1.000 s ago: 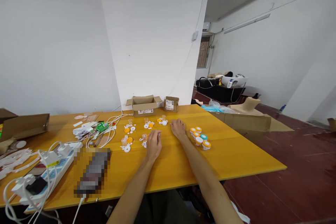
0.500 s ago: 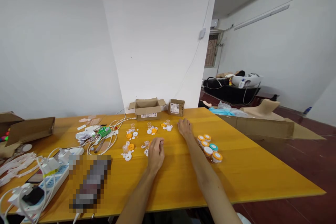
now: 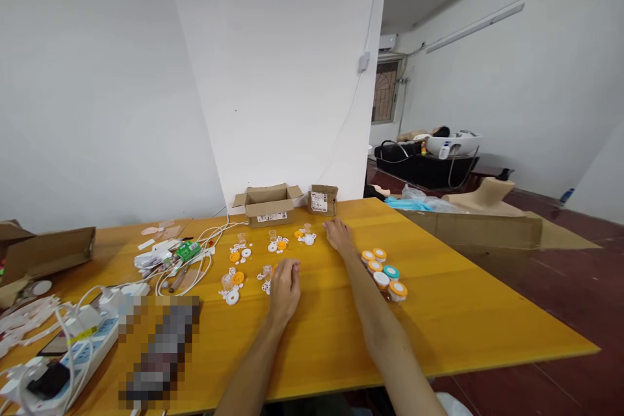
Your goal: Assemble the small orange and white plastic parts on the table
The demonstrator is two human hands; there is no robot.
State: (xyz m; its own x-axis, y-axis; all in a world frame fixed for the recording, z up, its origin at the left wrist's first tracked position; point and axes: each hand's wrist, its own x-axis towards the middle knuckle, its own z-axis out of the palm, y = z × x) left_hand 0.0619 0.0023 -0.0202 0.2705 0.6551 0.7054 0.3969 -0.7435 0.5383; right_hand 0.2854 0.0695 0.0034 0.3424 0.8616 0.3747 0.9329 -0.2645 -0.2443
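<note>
My left hand (image 3: 285, 290) rests on the table with its fingers curled together. It partly covers a small cluster of a clear cup (image 3: 267, 271), white perforated pieces and an orange part. Farther back, my right hand (image 3: 339, 236) lies on the tabletop, fingers bent in, just right of a white ring (image 3: 309, 240) and an orange piece (image 3: 298, 234). No object shows in either hand; both palms are hidden. Similar clusters with orange rings (image 3: 238, 278) and white discs (image 3: 233, 297) spread to the left. Several small jars (image 3: 381, 280) with orange or teal lids stand right of my right forearm.
An open carton (image 3: 271, 216) and a smaller box (image 3: 322, 200) stand at the wall. Left are tangled white cables (image 3: 207, 266), a power strip (image 3: 100, 344), a blurred dark device (image 3: 166, 351) and a cardboard box (image 3: 53, 253). The wooden table (image 3: 468, 318) ends at the right.
The whole view has shifted slightly, so the scene sits a little farther left. Both hands keep their places on the table, and the parts and jars have not visibly moved.
</note>
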